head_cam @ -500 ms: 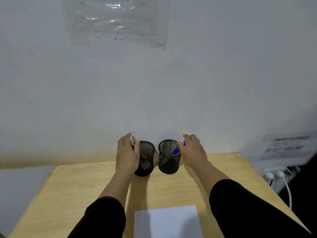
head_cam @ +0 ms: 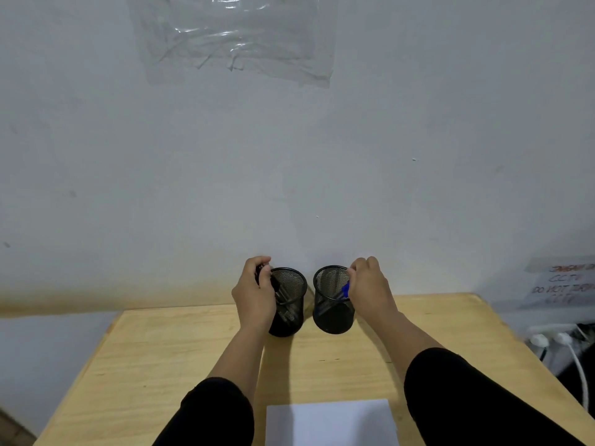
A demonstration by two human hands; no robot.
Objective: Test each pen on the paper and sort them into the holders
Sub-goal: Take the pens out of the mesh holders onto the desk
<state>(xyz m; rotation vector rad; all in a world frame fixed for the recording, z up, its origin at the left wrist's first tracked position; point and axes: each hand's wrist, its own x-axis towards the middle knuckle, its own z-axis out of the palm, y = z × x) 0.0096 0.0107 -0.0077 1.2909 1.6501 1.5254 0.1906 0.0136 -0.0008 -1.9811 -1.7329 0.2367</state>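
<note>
Two black mesh holders are shown standing side by side at the far edge of a wooden table (head_cam: 161, 365), close to a pale wall (head_cam: 289, 172). The left holder (head_cam: 289, 304) and the right holder (head_cam: 331, 310) are set just beside each other, a narrow gap being left between them.

The left hand (head_cam: 254, 294) is seen at the outer side of the left holder, its fingers curled at the rim around a dark pen (head_cam: 273, 283); the pen is slanted, its lower part lying inside the holder. Further dark pens can be made out through the mesh, though their number cannot be told.

The right hand (head_cam: 370, 291) is placed at the outer side of the right holder, fingers bent over the rim. A blue pen (head_cam: 345, 290) is pinched at its upper end, its shaft being inclined down into the holder.

A white sheet of paper (head_cam: 331, 423) is laid flat at the near edge of the table, between the two forearms, which are covered by black sleeves (head_cam: 467, 397).

On the wall above, a crumpled sheet of clear plastic (head_cam: 231, 37) is fixed. At the right, a printed notice (head_cam: 560, 284) and white cables (head_cam: 576, 365) are visible; the notice's wording is too blurred to be read.
</note>
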